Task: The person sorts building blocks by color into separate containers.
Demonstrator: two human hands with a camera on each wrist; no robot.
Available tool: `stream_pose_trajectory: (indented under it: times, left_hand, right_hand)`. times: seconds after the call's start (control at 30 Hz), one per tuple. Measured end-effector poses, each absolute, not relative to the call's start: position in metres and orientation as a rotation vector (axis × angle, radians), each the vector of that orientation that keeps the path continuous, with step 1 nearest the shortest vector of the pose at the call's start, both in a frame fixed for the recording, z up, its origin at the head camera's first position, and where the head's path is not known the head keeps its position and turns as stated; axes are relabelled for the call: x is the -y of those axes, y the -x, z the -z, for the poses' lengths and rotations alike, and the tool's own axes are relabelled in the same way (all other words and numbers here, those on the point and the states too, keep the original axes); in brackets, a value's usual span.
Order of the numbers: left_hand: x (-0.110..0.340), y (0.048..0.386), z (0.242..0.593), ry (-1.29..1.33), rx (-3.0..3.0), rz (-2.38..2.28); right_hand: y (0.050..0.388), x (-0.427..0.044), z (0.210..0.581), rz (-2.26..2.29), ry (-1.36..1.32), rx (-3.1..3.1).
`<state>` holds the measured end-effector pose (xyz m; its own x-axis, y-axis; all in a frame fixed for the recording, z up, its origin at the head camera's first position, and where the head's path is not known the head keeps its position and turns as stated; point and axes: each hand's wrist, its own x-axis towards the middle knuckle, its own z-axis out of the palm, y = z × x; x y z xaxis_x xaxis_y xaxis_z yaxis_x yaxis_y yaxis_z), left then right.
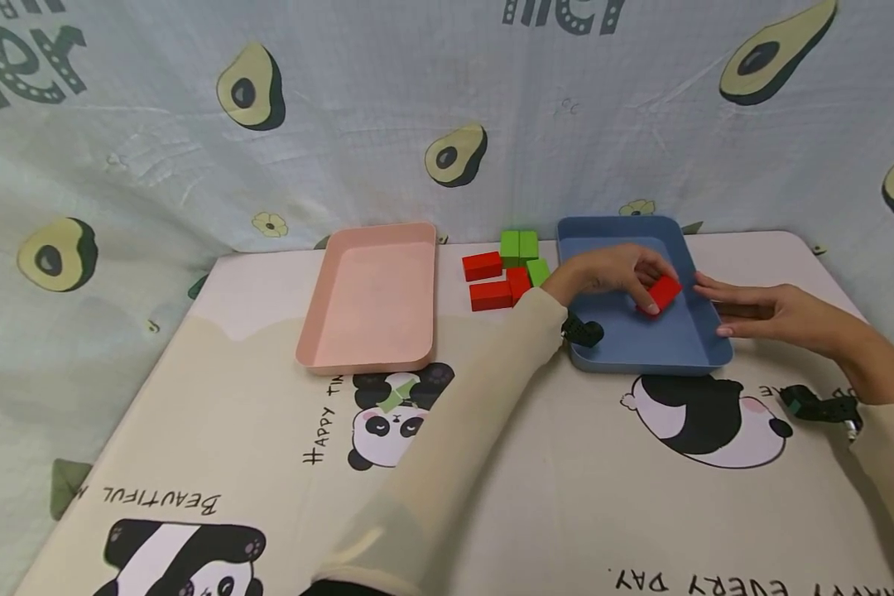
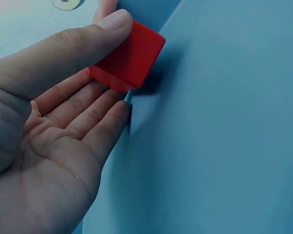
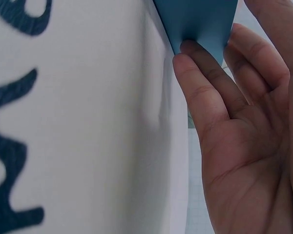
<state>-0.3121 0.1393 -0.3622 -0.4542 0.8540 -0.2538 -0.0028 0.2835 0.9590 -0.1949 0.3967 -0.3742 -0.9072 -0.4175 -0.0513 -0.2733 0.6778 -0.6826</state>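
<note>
A person's left hand (image 1: 620, 269) pinches a red block (image 1: 665, 294) at its fingertips, over the blue tray (image 1: 633, 343) beneath; the right hand's (image 1: 785, 314) extended fingers touch the outer wall. Steady pinch, light bracing seem wisest.

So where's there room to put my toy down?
Inside the pink tray, on the table left of it, or between the sleeves in front of the blue tray. It's crowded between the trays, with red blocks and green blocks, and where the left hand holds another red block.
</note>
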Motion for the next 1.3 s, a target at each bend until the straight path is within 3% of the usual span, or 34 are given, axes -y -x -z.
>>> stream_pose_trajectory:
  times: [0.3,0.8,1.3]
  left_hand:
    - [-0.125,0.304,0.344,-0.908,-1.871,-1.271]
    - [-0.057,0.276,0.289,-1.203,-2.116,-1.058]
    - [0.007,0.272,0.286,-1.177,-2.229,-0.969]
  right_hand:
    - [0.195,-0.397,0.374,1.021,0.534,-2.691]
    - [0.194,-0.395,0.373,1.004,0.517,-2.703]
    - [0.196,-0.397,0.372,1.0,0.484,-2.687]
